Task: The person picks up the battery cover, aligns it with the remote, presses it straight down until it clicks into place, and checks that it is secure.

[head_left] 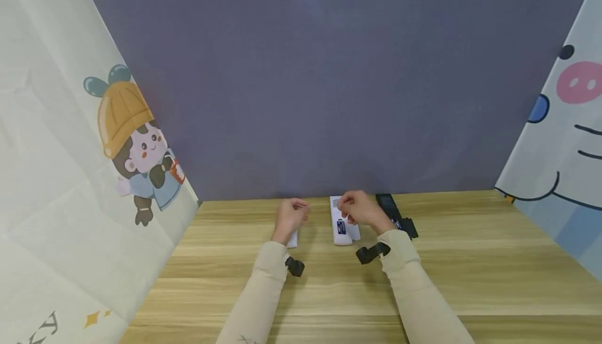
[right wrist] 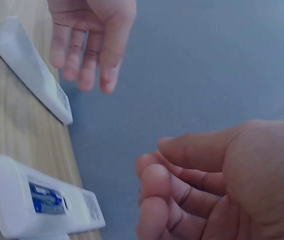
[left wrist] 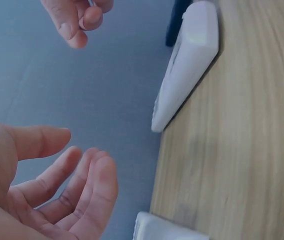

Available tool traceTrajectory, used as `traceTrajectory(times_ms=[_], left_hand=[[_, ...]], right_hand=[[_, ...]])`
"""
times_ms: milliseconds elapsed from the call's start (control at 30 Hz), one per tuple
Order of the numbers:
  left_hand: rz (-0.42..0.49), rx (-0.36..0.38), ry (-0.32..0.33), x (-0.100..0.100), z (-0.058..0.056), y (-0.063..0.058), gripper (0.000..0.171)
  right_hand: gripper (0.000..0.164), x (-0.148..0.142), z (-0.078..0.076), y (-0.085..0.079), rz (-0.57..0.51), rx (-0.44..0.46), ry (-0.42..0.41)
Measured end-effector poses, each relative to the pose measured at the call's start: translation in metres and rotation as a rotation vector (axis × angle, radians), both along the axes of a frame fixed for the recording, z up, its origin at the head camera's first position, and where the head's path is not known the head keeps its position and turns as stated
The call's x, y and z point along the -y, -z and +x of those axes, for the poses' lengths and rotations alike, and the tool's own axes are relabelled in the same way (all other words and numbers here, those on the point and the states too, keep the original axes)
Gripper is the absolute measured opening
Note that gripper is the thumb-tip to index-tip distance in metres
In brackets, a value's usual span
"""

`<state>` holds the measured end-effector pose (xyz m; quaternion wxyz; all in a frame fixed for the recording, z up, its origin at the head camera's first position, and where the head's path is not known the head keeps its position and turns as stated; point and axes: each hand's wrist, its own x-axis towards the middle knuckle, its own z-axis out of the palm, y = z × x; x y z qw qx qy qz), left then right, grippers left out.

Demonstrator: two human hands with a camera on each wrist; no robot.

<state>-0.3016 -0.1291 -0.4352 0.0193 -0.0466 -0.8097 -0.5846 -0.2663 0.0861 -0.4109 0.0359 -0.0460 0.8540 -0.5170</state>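
Note:
My left hand (head_left: 290, 219) is raised over a white remote control (head_left: 293, 240), largely hidden beneath it in the head view. Its fingers are loosely bent, thumb apart, with nothing between them in the left wrist view. My right hand (head_left: 361, 209) hovers above a second white remote (head_left: 336, 204), fingers curled loosely and thumb near the index finger; no held object shows. That remote lies back up, its battery compartment uncovered, with blue batteries (right wrist: 46, 199) inside. A white piece (head_left: 356, 232), seemingly its cover, sits at its right edge.
Right of the white remotes lies a black remote (head_left: 386, 205), partly behind my right wrist, with a small black piece (head_left: 410, 227) by its near end. The wooden table (head_left: 226, 281) meets a grey panel (head_left: 301, 82) at the back. Printed cloths (head_left: 51, 140) flank both sides.

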Motion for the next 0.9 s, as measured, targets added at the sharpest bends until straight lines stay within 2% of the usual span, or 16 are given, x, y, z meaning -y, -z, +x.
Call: traceTrajectory(times_ms=[267,400,500,733,900], left_hand=[[-0.029,0.014,0.016,-0.019,0.008,0.002,0.018],[-0.104,0.038,0.024,-0.028,0.009,0.005,0.017],[-0.166,0.056,0.029,-0.036,0.005,0.008,0.014],[-0.136,0.11,0.054,-0.053,-0.003,0.013,0.017],[-0.256,0.108,0.007,-0.066,-0.011,0.015,0.017]], right_hand=[[0.016,-0.015,-0.001,0.003,0.119,0.029,0.046],[0.015,-0.018,-0.001,0.008,0.153,0.054,0.057],[0.012,-0.02,-0.003,0.013,0.155,0.077,0.055],[0.009,-0.027,-0.011,0.025,0.261,0.105,0.062],[0.01,-0.028,-0.017,0.032,0.299,0.122,0.065]])
